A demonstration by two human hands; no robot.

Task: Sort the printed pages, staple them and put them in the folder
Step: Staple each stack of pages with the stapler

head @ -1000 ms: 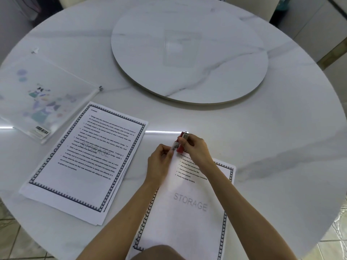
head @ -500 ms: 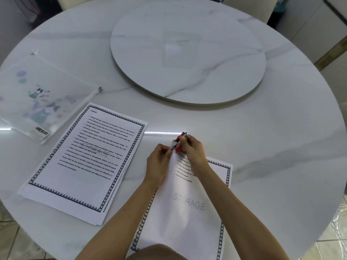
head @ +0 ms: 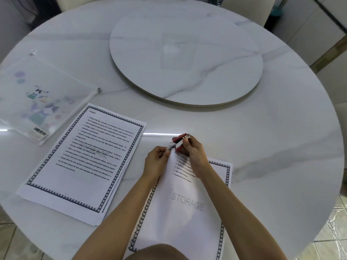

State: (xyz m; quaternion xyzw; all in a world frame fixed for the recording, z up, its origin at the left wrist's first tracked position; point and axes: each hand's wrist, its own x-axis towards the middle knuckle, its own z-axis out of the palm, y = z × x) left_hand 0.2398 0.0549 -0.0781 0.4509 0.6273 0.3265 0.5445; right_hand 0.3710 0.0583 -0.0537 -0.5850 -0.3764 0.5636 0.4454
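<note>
Translucent plastic zip folder with cartoon print (head: 37, 94) lay upper left, well apart from hands; bordered white printed stack (head: 84, 162) left of centre; left hand (head: 156, 162) pinched top corner of white "STORAGE" page set (head: 187, 203), long axis running bottom edge to centre; right hand (head: 195, 154) gripped small red stapler (head: 180, 141), mouth at that corner; folder nearer left hand.

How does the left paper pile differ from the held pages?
The left pile lies flat; the held pages' top corner is lifted, pinched by the left hand, at the red stapler in the right hand. The left pile shows dense text; the held pages few lines. Both carry STORAGE watermarks.
</note>
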